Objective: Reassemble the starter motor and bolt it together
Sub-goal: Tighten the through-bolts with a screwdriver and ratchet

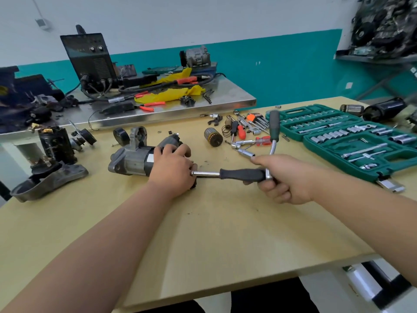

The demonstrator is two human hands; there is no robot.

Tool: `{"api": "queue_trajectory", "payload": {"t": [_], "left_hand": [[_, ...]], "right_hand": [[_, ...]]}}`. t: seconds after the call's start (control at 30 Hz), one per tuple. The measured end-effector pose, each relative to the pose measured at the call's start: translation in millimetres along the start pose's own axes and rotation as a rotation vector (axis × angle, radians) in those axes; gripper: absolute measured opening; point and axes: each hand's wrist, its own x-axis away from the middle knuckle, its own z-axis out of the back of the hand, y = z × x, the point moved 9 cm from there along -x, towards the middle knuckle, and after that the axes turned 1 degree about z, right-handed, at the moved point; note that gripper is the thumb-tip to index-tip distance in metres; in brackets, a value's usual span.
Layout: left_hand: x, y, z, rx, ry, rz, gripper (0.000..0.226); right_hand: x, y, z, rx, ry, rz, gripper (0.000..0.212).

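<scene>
Many tools [262, 140] lie beyond starter motor [133, 158] and wrench [242, 175].

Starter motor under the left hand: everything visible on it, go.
The starter motor lies on its side on the wooden table, nose toward the person's left. It has a grey cast-metal nose housing with a mounting ear, a black cylindrical body with a white label, and a solenoid behind. The left hand grips its right end, hiding it; there the chrome shaft of the crank wrench, gripped by the right hand, reaches in.
</scene>
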Motion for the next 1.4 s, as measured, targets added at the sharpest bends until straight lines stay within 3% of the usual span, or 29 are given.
{"api": "queue_trajectory", "payload": {"t": [0.03, 0.07, 0.1, 0.13, 0.17, 0.2, 0.3, 0.33, 0.37, 0.4, 0.43, 0.5, 0.63, 0.67, 0.7, 0.73, 0.77, 0.8, 0.87, 0.97, 1.0, 1.03, 1.1, 1.13, 1.17, 1.2, 1.3, 1.33, 1.4], "left_hand": [[0, 0, 0, -0.007, -0.004, 0.004, 0.035], [1, 0, -1, -0.018, -0.009, 0.004, 0.036], [2, 0, -1, -0.025, -0.01, 0.005, 0.036], [3, 1, -1, -0.03, -0.018, 0.005, 0.035], [3, 1, -2, -0.031, -0.03, 0.006, 0.034], [3, 1, -2, -0.028, -0.037, 0.013, 0.033], [2, 1, 0, -0.012, -0.052, 0.005, 0.031], [1, 1, 0, -0.009, -0.05, 0.002, 0.032], [1, 1, 0, -0.012, -0.054, 0.001, 0.032], [1, 2, 0, -0.015, -0.054, 0.002, 0.032], [2, 2, 1, -0.011, -0.044, 0.007, 0.031], [3, 1, 2, 0.002, -0.034, 0.018, 0.028], [0, 0, 1, -0.004, -0.067, 0.011, 0.025], [-1, -1, 1, -0.003, -0.065, 0.01, 0.025], [-1, -1, 1, 0.001, -0.058, 0.013, 0.025], [0, -2, 2, 0.008, -0.047, 0.018, 0.025], [0, -2, 2, 0.014, -0.039, 0.022, 0.025], [1, -2, 2, 0.014, -0.04, 0.023, 0.025], [-1, -1, 0, 0.006, -0.059, 0.017, 0.026], [-2, -2, 2, 0.012, -0.04, 0.004, 0.025], [-1, -1, 3, 0.004, -0.025, -0.001, 0.024], [1, 0, 5, 0.001, 0.009, -0.007, 0.023], [9, 1, 10, 0.014, 0.106, 0.005, 0.02], [12, 1, 12, 0.029, 0.143, 0.018, 0.018], [15, 0, 12, 0.041, 0.167, 0.032, 0.017], [15, -1, 13, 0.048, 0.177, 0.042, 0.017], [14, -2, 12, 0.065, 0.166, 0.049, 0.019], [15, -2, 13, 0.069, 0.169, 0.052, 0.02], [18, -1, 14, 0.095, 0.196, 0.057, 0.021]], "right_hand": [[-3, -2, 5, 0.071, 0.004, 0.069, 0.047], [0, -11, 7, 0.319, 0.02, 0.262, 0.043], [17, -31, 4, 0.698, 0.156, 0.541, 0.035], [34, -43, 4, 0.918, 0.314, 0.697, 0.03], [43, -50, 4, 0.987, 0.377, 0.812, 0.031], [39, -48, 4, 0.906, 0.332, 0.769, 0.031], [8, -7, 0, 0.114, 0.062, 0.145, 0.043], [4, -1, -3, 0.054, 0.047, 0.071, 0.05], [0, -2, 0, 0.15, 0.041, 0.142, 0.05], [3, -10, 2, 0.388, 0.066, 0.349, 0.042], [19, -27, 6, 0.697, 0.233, 0.553, 0.032], [36, -40, 11, 0.684, 0.31, 0.68, 0.032], [6, -1, 0, 0.028, 0.034, 0.043, 0.051], [1, -1, -1, 0.085, 0.015, 0.087, 0.055], [0, -10, 2, 0.401, 0.055, 0.325, 0.053], [14, -30, 3, 0.733, 0.225, 0.564, 0.05], [28, -43, 4, 0.939, 0.366, 0.686, 0.046], [33, -46, 2, 0.971, 0.384, 0.751, 0.04], [19, -35, 14, 0.496, 0.261, 0.495, 0.033], [1, 5, -13, -0.114, -0.099, -0.005, 0.053], [2, 11, -13, -0.094, -0.093, -0.045, 0.053], [1, 8, -9, 0.06, -0.05, 0.069, 0.048], [14, -25, 4, 0.671, 0.206, 0.508, 0.031], [25, -40, 4, 0.913, 0.316, 0.643, 0.029], [31, -46, 3, 0.97, 0.384, 0.712, 0.034], [23, -39, 8, 0.841, 0.323, 0.587, 0.036], [2, 8, -8, 0.059, -0.062, 0.021, 0.06], [-2, 11, -10, 0.002, -0.095, -0.024, 0.065], [3, -6, -1, 0.295, 0.028, 0.209, 0.058]]}}
